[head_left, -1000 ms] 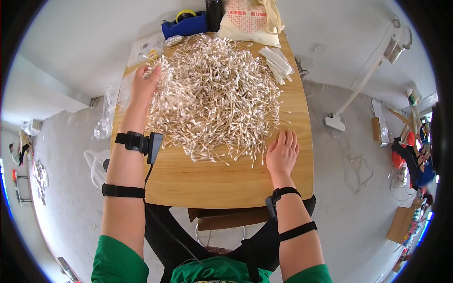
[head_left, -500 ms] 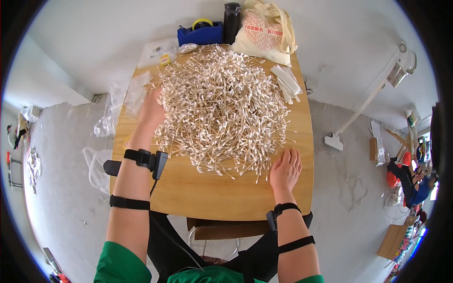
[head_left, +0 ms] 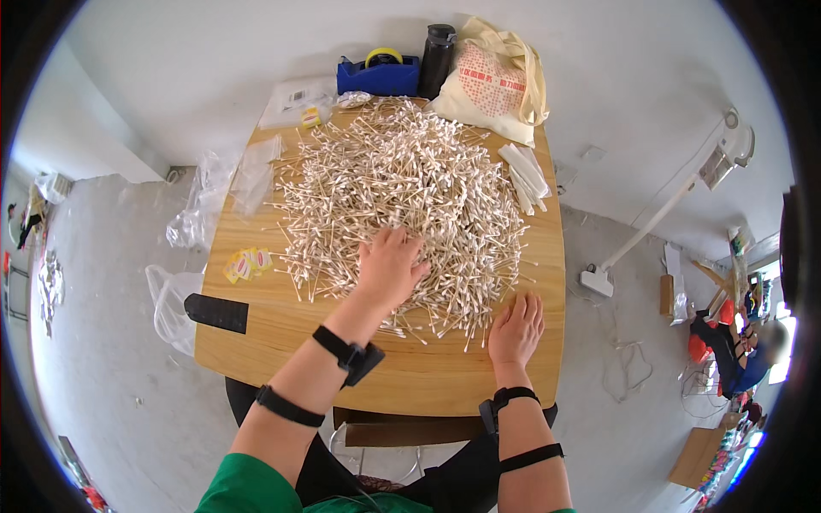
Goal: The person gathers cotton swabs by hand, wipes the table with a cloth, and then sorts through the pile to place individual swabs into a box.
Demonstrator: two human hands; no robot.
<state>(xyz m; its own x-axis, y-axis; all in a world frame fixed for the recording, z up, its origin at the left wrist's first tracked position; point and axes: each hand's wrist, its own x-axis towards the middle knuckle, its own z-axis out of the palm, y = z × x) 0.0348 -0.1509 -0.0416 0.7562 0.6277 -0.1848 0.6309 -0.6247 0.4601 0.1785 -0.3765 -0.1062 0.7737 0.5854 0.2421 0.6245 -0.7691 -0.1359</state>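
Observation:
A large heap of cotton swabs (head_left: pixel 410 179) with white tips and pale sticks covers the middle of the wooden table (head_left: pixel 359 376). My left hand (head_left: pixel 389 267) lies palm down on the near part of the heap, its fingers somewhat apart; what is under the palm is hidden. Flat on the wood, just beyond the heap's near right edge, rests my right hand (head_left: pixel 516 329) with its fingers stretched out and nothing visible in them.
Yellow-and-white labels (head_left: pixel 248 264), clear plastic bags (head_left: pixel 254 175) and a black strip (head_left: pixel 217 314) are along the left side. A blue tape dispenser (head_left: pixel 378 77), black bottle (head_left: pixel 437 60) and cloth bag (head_left: pixel 492 81) stand behind. White paper strips (head_left: pixel 525 173) lie right.
My left hand has moved from the heap's left edge to the right and nearer, onto the swabs, uncovering the labels. My right hand stays on the table. The whole view has shifted slightly.

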